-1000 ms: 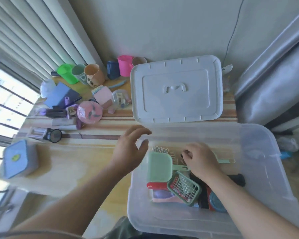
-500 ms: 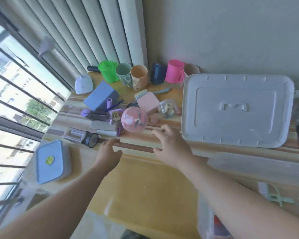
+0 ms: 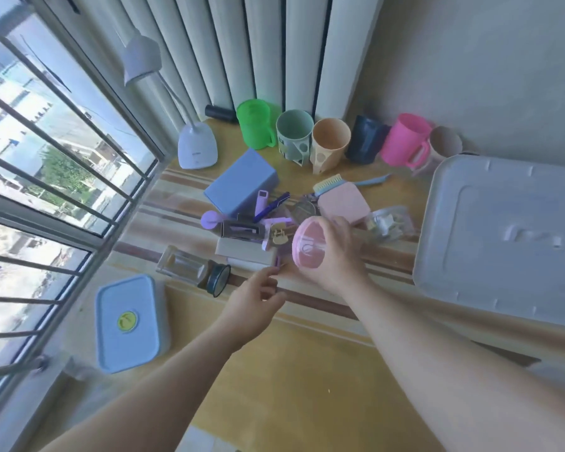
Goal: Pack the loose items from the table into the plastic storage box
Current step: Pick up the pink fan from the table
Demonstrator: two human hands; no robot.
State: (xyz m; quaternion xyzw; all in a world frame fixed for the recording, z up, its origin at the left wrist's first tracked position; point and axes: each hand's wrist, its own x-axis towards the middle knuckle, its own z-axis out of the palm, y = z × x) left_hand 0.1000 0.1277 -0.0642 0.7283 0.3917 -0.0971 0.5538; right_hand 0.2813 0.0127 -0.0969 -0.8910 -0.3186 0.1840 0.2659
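My right hand [image 3: 335, 256] grips a round pink case [image 3: 309, 243], lifted and tilted with its face toward the left. My left hand [image 3: 258, 296] hovers just below and left of it, fingers apart, holding nothing. Behind the case lies a heap of loose items: a white box [image 3: 245, 251], a purple-trimmed packet [image 3: 242, 230], a blue box [image 3: 242, 182], a pink square case [image 3: 343, 203] and a clear bag [image 3: 390, 220]. The box's white lid [image 3: 503, 243] lies at the right. Only a corner of the plastic storage box [image 3: 558, 376] shows at the lower right edge.
Several cups stand along the back wall, among them a green cup [image 3: 255, 128] and a pink cup [image 3: 405, 140]. A white desk lamp [image 3: 196, 146] stands by the window. A glass jar [image 3: 193, 269] lies on its side, and a blue lidded container [image 3: 129, 322] sits at the left edge.
My view swung left, away from the storage box. My right hand left the box, reached the item heap and picked up the round pink case. My left hand followed toward the heap.
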